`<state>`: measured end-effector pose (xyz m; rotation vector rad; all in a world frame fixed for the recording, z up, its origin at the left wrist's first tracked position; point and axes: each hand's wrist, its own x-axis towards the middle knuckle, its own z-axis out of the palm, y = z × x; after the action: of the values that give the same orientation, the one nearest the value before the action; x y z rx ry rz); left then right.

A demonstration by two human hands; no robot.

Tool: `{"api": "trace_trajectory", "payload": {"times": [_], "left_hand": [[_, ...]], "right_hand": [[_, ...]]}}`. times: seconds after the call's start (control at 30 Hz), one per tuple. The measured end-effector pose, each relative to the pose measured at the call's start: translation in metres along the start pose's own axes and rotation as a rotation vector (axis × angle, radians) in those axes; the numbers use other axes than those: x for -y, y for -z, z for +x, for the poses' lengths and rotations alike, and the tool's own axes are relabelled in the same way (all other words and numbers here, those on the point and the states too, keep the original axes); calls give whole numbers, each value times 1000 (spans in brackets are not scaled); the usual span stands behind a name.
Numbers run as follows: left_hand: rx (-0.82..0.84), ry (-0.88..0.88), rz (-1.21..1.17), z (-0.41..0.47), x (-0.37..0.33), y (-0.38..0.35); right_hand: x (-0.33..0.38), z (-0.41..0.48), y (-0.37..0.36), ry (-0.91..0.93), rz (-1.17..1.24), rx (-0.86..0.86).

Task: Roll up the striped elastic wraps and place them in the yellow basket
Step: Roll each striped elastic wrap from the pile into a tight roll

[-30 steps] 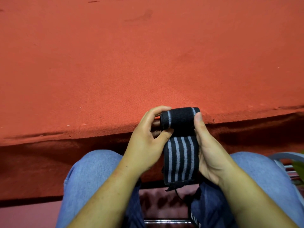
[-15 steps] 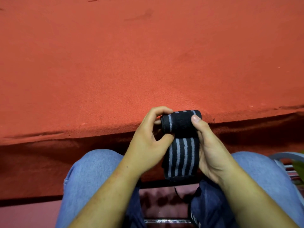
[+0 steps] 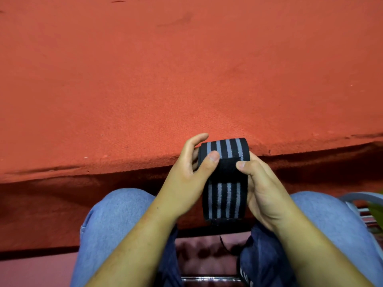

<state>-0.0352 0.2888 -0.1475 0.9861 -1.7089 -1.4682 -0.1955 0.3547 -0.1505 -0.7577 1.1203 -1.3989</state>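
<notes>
Over our jeans, we are clamping left hand and right hand on the striped elastic wrap, aiming for flush turns.

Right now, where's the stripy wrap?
In the head view, the striped wrap is low, right of centre, held between the left hand and right hand, by the edge of the red surface.

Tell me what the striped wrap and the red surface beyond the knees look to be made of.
Striped wrap: woven stretch fabric, matte, black with grey lengthwise stripes and a ribbed weave. The plain black patch on the roll looks fuzzier, possibly a hook-and-loop fastener. Red surface: probably felt or short-pile carpet, matte, with a fine grainy nap, scuffs and a soft, uneven edge.
</notes>
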Motion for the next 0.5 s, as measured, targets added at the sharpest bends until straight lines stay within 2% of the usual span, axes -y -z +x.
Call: {"api": "trace_trajectory", "payload": {"times": [0.27,0.5], "left_hand": [[74,58,40,-2,1,-2],[119,13,133,-6,-2,-6]], "right_hand": [[-4,0,-2,-18,17,40],[-3,-2,-4,13,-198,-66]]}}
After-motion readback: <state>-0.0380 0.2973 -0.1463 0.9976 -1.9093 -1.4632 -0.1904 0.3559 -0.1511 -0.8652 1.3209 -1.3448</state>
